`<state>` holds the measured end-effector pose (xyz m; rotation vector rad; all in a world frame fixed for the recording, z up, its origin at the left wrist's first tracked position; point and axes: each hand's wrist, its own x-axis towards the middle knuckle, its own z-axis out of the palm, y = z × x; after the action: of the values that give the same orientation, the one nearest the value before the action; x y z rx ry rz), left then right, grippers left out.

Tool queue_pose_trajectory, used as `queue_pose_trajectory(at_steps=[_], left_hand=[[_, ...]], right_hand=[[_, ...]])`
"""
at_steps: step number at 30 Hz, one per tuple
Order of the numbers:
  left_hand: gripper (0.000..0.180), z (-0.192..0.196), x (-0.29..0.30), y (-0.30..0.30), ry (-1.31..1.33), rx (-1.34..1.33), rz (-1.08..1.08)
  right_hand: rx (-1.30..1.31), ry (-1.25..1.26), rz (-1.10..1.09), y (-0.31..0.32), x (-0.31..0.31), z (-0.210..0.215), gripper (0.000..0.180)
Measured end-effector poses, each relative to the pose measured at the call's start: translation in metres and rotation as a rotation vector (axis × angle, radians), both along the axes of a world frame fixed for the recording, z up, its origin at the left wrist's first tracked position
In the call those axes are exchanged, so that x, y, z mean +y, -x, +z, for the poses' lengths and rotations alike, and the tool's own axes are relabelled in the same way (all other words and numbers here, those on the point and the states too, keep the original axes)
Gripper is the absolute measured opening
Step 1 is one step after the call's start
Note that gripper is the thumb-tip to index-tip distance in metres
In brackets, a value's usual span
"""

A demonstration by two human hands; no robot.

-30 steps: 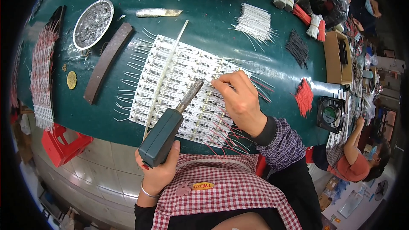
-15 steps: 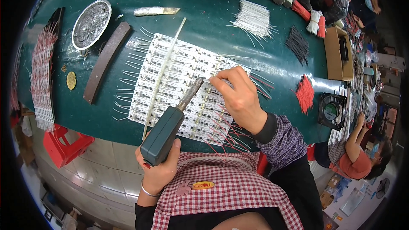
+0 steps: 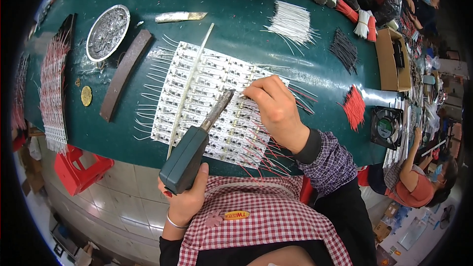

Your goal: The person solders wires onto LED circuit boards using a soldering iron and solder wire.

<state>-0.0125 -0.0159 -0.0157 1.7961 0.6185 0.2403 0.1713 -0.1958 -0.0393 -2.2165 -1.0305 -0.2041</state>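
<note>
My left hand [image 3: 189,199] is wrapped round the dark green body of a soldering gun [image 3: 185,160]. The gun's metal barrel slants up and right, its tip over a white panel of small circuit boards [image 3: 197,106]. Just right of that tip, my right hand [image 3: 276,108] is closed in a pinch at the panel's surface; what the fingertips hold is too small to make out. White wires stick out from the panel's left side, red and white ones from its right. A long thin pale strip [image 3: 192,79] lies across the panel, left of the gun's tip.
On the green table [image 3: 236,15] are a bowl of grey dross [image 3: 90,44], a brown curved bar [image 3: 125,76], a yellow sponge [image 3: 86,96], and bundles of white [image 3: 290,21], black [image 3: 343,50] and red wires [image 3: 352,108]. A fan [image 3: 386,127] stands right; a person [image 3: 411,182] sits beyond.
The soldering gun's tip has drawn slightly down and left, a little farther from my right fingertips. My right hand keeps its pinch at nearly the same place on the panel.
</note>
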Motion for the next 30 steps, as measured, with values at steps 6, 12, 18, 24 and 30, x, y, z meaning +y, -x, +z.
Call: queue_pose_trajectory(at_steps=[6,12,18,24,30], left_hand=[[0.035,-0.003,0.004,0.006,-0.339,0.022,-0.221],[0.018,0.001,0.0,-0.007,-0.144,-0.063,-0.104],[0.019,0.001,0.003,0.002,-0.15,0.043,-0.125],[0.022,0.003,0.003,0.009,0.114,0.071,0.038],[0.025,0.002,0.003,0.007,0.144,0.053,0.078]], right_hand=[[0.02,-0.029,-0.013,-0.001,0.0,-0.001,0.026],[-0.001,-0.016,-0.002,-0.001,0.0,-0.001,0.03],[-0.006,-0.003,-0.002,0.0,0.001,0.002,0.032],[-0.016,0.042,0.001,0.001,0.002,0.003,0.033],[-0.04,0.147,0.018,0.002,0.001,0.001,0.029]])
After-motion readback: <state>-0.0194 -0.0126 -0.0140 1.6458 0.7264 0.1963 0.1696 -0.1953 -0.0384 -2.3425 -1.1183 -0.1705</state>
